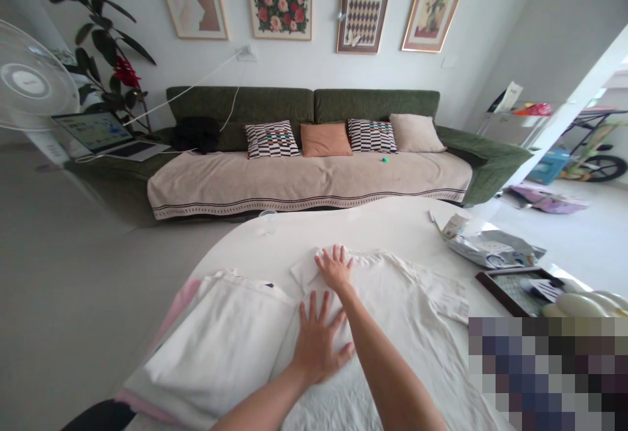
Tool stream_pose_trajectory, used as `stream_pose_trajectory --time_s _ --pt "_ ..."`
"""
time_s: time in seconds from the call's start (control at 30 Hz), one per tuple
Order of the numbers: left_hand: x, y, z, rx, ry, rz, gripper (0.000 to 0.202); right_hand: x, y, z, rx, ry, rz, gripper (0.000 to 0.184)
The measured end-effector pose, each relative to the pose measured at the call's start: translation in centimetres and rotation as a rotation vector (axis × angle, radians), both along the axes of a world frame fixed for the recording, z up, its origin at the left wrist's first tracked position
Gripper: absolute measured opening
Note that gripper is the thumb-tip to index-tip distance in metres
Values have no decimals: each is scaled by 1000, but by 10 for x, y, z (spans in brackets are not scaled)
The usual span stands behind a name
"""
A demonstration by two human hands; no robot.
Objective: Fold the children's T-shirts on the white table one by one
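Note:
A white T-shirt (412, 313) lies spread flat on the white table (373, 222). My left hand (318, 339) rests palm down on the shirt's left side, fingers spread. My right hand (334, 266) reaches further out and lies flat on the shirt's folded left sleeve near the collar, fingers stretched apart. Neither hand holds anything. Left of the shirt sits a stack of folded white and pink garments (216, 346).
A clear glass (267, 220) stands at the table's far edge. Crumpled papers and packaging (490, 244) and a dark framed tray (520, 287) lie at the right. Beyond stand a green sofa (304, 156) with cushions, a laptop (105, 135) and a fan (29, 78).

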State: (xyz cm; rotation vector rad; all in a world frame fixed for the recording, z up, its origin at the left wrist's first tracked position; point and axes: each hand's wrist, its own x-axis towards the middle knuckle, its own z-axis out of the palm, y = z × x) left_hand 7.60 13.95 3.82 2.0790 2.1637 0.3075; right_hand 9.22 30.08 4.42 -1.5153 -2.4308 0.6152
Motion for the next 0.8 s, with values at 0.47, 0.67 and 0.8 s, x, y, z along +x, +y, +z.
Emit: stream_pose_trajectory --time_s 0.47,0.67,0.8 --pt "0 -2 -10 90 -3 6 65 83 -129 10 66 57 -131 47" --pt "4 -2 5 -24 -18 46 71 164 -187 -20 135 -336 -255 61" --pt "-7 -5 14 -188 -24 73 80 202 -191 -21 163 -392 -387 63"
